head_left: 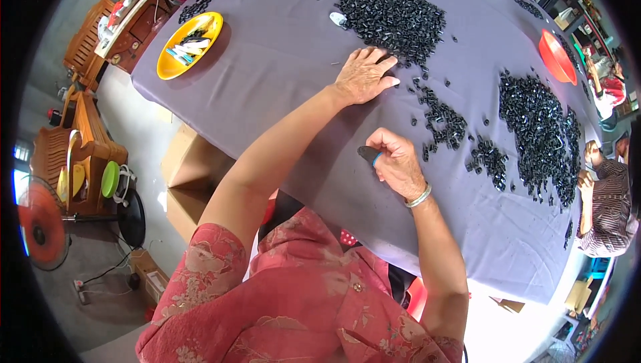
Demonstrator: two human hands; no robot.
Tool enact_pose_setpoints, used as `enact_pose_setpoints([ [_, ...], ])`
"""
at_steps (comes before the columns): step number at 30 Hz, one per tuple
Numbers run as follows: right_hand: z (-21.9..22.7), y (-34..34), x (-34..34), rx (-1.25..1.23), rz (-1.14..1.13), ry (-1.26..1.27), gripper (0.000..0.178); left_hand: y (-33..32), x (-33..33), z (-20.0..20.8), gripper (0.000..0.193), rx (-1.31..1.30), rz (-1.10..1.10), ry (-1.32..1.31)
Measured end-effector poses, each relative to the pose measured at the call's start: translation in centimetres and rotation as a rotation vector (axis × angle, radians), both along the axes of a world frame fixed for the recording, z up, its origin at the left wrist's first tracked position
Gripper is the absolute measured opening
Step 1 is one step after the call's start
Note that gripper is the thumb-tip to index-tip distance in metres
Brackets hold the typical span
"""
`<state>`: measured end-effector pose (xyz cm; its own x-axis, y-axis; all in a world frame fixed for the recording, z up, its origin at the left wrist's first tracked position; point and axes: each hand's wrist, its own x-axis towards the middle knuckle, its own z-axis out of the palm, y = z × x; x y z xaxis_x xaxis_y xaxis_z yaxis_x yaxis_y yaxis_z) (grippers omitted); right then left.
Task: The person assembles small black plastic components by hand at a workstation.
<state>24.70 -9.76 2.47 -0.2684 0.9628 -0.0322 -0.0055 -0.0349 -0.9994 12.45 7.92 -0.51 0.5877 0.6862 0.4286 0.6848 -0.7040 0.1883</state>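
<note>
Black, short, glossy pieces lie in a large heap [394,23] on the grey cloth [280,63], just beyond the left hand [364,77]. A smaller cluster [444,123] lies between this heap and the right hand [400,168].

Caution: a broad sideways sweep of the left hand could scatter loose pieces at the heap's lower edge and merge them with the smaller cluster. Dragging the right hand outward could displace the nearest pieces. Pulling on the cloth could shift both groups. A slack right grip could drop the dark, blue-edged object [368,155].

Pose: the left arm extends forward; its hand is palm down, fingers moderately spread, with no held item visible. The right arm is bent at the elbow; its fingers curl closed around the dark, blue-edged object, which points leftward. Fingertip contact with the heap cannot be confirmed.
</note>
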Motion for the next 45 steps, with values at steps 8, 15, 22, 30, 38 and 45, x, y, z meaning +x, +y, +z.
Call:
enact_pose_setpoints([
  [8, -0.2, 0.1, -0.1, 0.038, -0.01, -0.01, 0.012, -3.7, -0.5, 0.3, 0.047, 0.019, -0.16, 0.049],
  [15, -0.8, 0.2, 0.1, 0.088, -0.018, -0.021, 0.011, -6.1, -2.4, 0.7, 0.045, -0.017, -0.256, -0.054],
  [22, -0.2, 0.1, 0.0, 0.095, -0.003, -0.036, 0.01, -2.9, -6.9, 1.5, 0.05, 0.064, -0.023, -0.121],
  [30, -0.3, 0.0, -0.3, 0.116, -0.016, -0.057, 0.012, 1.2, -5.3, 0.0, 0.061, 0.003, 0.055, 0.015],
  [38, -1.1, 0.4, 0.1, 0.215, 0.047, -0.096, 0.014, 0.5, -3.1, 0.8, 0.051, -0.141, -0.265, 0.09],
  [45, 0.0, 0.3, 0.5, 0.171, 0.042, -0.11, 0.01, -3.6, -3.0, 2.2, 0.056, -0.109, -0.394, 0.125],
])
